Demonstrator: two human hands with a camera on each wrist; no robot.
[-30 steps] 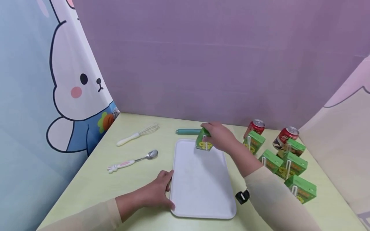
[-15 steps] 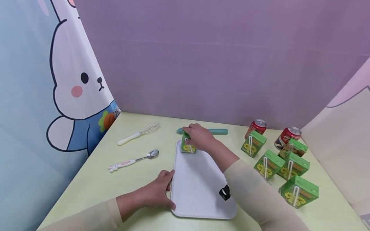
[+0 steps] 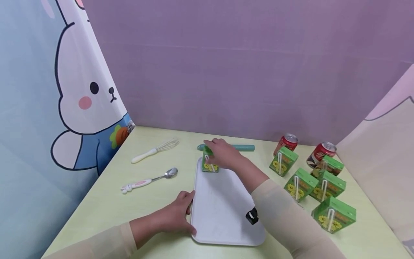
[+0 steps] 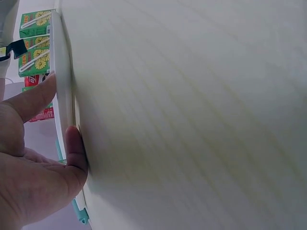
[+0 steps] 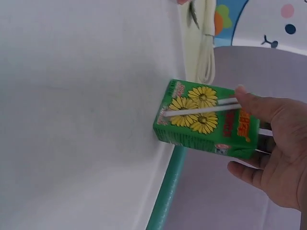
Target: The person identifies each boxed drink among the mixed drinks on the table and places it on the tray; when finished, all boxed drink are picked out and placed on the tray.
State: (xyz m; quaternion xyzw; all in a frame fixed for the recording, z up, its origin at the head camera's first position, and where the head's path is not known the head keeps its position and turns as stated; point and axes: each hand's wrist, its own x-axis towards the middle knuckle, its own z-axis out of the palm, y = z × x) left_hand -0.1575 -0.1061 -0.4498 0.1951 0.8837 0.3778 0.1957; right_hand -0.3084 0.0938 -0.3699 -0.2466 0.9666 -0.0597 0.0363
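Observation:
My right hand (image 3: 223, 153) holds a green drink carton (image 5: 206, 120) with yellow flowers and a white straw on its front. The thumb lies against the front face, while the other fingers are partly hidden behind it. The carton stands upright at the far left corner of a white rectangular tray (image 3: 223, 212). At the tray's near left side, my left hand (image 3: 176, 214) grips the edge. In the left wrist view, its thumb touches the tray wall and a bent finger sits at the lower edge, by the table.
Several matching green cartons (image 3: 334, 214) stand at the right, before two red cans (image 3: 286, 144). A teal rod (image 3: 242, 147) lies behind the tray. To the left are a whisk (image 3: 155, 151) and a bunny-handled spoon (image 3: 148, 181). A purple backdrop (image 3: 226, 72) rises behind the table.
My right hand has carried the carton leftward over the tray to its far left corner, then stayed there through the last half second. My left hand has not moved.

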